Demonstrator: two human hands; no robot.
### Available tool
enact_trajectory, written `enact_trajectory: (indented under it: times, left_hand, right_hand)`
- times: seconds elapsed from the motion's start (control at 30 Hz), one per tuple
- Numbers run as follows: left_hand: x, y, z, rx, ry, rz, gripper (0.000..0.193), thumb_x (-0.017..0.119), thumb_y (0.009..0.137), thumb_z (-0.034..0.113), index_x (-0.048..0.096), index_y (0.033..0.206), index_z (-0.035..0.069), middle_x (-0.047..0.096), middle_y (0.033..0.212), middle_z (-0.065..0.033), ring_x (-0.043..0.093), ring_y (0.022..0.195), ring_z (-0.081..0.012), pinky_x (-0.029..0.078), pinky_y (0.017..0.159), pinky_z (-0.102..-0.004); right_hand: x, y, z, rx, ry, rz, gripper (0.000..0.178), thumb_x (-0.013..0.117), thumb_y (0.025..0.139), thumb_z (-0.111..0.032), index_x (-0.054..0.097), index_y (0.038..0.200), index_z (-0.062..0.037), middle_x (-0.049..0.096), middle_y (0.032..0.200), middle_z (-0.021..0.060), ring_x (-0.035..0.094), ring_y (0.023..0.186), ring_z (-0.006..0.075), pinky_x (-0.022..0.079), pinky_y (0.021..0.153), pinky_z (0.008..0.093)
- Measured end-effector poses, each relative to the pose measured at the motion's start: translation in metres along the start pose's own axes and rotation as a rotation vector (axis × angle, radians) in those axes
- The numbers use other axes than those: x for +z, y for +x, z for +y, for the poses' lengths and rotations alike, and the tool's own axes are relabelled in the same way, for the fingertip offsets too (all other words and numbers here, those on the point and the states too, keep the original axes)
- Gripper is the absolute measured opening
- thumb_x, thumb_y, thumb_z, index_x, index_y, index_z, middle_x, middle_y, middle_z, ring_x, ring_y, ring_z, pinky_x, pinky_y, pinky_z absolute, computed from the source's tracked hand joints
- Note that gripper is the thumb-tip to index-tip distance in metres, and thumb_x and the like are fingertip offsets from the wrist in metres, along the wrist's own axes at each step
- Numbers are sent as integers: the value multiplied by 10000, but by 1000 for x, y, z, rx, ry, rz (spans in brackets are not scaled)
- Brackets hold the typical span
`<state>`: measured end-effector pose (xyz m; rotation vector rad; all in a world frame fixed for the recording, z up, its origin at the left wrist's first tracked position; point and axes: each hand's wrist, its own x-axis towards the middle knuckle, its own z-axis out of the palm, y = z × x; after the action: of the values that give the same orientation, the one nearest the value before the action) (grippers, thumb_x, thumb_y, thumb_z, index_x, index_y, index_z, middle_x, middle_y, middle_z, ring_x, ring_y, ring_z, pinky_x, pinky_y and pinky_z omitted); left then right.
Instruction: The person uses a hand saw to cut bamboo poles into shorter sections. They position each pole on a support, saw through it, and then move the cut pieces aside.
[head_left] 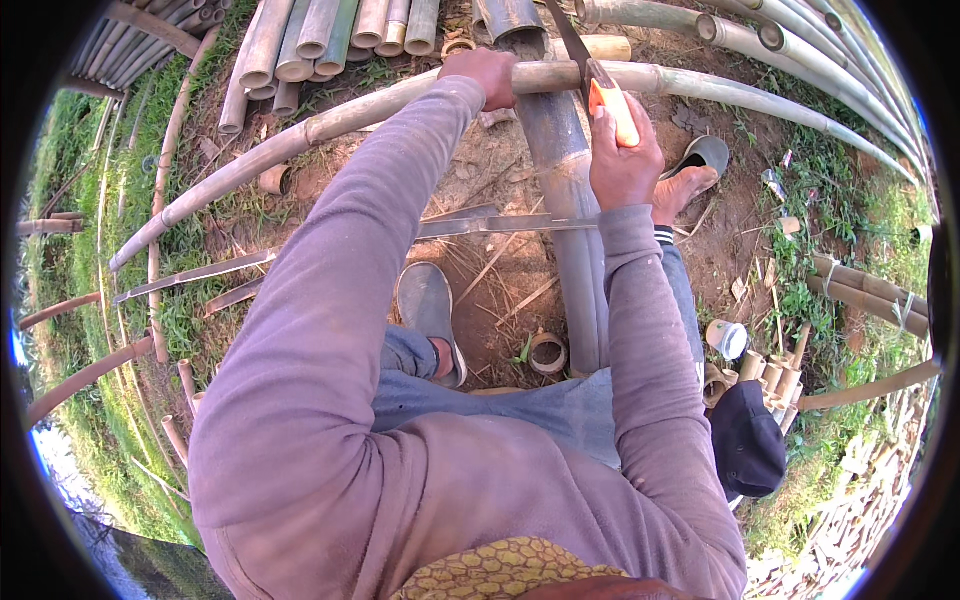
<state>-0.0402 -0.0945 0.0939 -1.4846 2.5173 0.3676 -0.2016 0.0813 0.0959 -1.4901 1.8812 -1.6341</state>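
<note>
A long curved bamboo pole (370,108) crosses in front of me from left to right, resting over a thicker grey bamboo log (578,270) that runs away from my lap. My left hand (483,76) is wrapped round the pole, left of the log. In my right hand (626,155) is a handsaw (614,108), gripped by its orange handle. Its dark blade points away from me and lies against the pole, just right of the log's top end. Whether the teeth are sunk into the bamboo, I cannot tell.
Cut bamboo lengths (330,35) are stacked at the far left, and long poles (740,40) lie at the far right. Flat split strips (500,224) cross the ground near my shoes. A white tub (727,339), short bamboo pieces (775,378) and a dark cap (747,440) are at right.
</note>
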Motion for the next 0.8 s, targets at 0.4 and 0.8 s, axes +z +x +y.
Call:
enact_trajectory:
  times: [0.4, 0.8]
  left_hand:
    - [6, -2, 11, -4, 46, 53, 471, 724, 908, 314, 687, 1355, 171, 761, 1274, -134, 742, 1164, -324, 590, 1023, -462]
    - [9, -7, -6, -39, 36, 52, 464, 756, 896, 374, 703, 1302, 156, 766, 1251, -146, 736, 1167, -335, 591, 1009, -474]
  right_hand:
    - [-19, -39, 18, -159, -118, 77, 428, 737, 998, -158, 641, 1358, 53, 742, 1221, 241, 771, 1046, 325, 601, 892, 401]
    - [-94, -150, -34, -3, -91, -64, 488, 695, 987, -75, 567, 1408, 137, 688, 1361, 270, 717, 1234, 357, 575, 1042, 410]
